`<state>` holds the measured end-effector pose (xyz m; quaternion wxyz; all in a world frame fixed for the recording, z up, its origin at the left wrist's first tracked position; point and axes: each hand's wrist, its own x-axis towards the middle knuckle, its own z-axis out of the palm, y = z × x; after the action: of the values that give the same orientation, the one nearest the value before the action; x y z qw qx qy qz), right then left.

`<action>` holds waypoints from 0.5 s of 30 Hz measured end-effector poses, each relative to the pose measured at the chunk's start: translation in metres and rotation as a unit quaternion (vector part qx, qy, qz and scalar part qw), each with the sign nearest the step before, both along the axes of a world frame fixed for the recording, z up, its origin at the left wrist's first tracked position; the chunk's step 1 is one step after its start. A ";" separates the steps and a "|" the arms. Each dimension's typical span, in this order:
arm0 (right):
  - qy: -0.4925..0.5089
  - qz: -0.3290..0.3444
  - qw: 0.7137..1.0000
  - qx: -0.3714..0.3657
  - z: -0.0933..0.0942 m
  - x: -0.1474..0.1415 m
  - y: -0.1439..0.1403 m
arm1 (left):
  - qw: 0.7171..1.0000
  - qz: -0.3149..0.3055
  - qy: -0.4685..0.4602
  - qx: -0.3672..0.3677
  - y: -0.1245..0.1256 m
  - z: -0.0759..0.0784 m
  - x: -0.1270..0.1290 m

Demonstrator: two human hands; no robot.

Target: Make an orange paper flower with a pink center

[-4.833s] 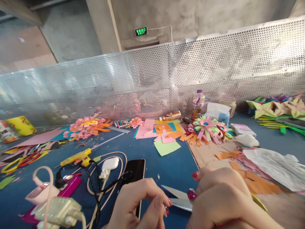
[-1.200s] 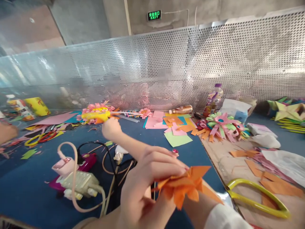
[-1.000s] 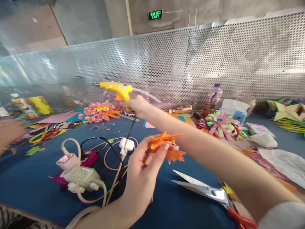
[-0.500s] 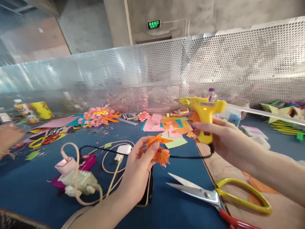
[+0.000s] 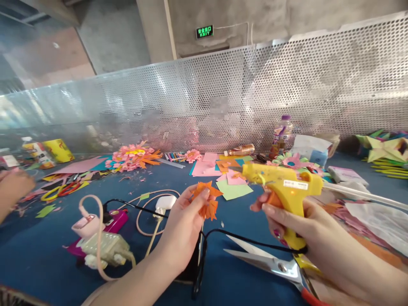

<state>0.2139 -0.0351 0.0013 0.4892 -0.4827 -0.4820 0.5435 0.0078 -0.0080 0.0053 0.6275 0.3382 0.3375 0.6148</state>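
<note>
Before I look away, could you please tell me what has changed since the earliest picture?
The right hand has taken hold of the yellow glue gun, lifting it from the left side of the blue tabletop and carrying it rightward. The left hand now pinches a pointed orange paper piece that was not visible then. The large open scissors, pink paper flowers and purple-capped bottle stayed put.
</note>
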 end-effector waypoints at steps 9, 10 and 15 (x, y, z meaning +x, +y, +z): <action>-0.175 0.006 0.984 -0.036 -0.016 0.005 -0.001 | 0.999 -0.005 0.020 0.027 -0.003 0.004 0.000; -0.183 0.003 0.983 -0.031 -0.017 0.005 -0.001 | 0.999 -0.001 0.022 0.033 -0.003 0.005 0.001; -0.193 -0.052 0.979 -0.026 -0.011 -0.003 -0.008 | 0.998 -0.006 0.025 0.053 -0.007 0.005 0.002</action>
<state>0.2108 -0.0427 -0.0092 0.4014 -0.6159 -0.5272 0.4261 0.0102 -0.0150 0.0102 0.6037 0.3881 0.3177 0.6197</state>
